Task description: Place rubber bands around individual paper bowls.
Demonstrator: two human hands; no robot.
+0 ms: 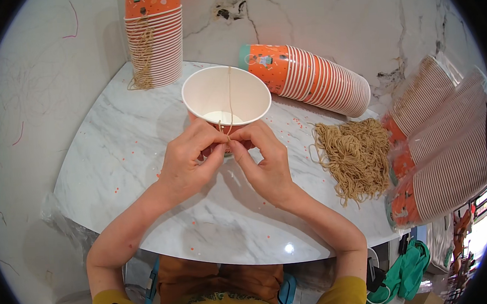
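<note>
Head view gives me, remotely, left hand (191, 158) and right hand (265, 163) both pinched nearly closed on thin tan string (230, 97) at the near side of the upright white-lined orange paper cup (204, 96), probably mid-knot, next calling for an even pull.

Left hand (185, 160) beside right hand (269, 160), both in fingertip pinches.

The left hand (191, 155) and right hand (267, 164) pinch a thin tan string (230, 94) at the near side of a big paper cup (198, 93). The string runs across the cup's open top. On the white surface (176, 231), a messy string pile (355, 159) sits to the right. A tall cup stack (167, 48) stands far left, and another orange stack (318, 75) lies on its side, far and right of the cup.
</note>
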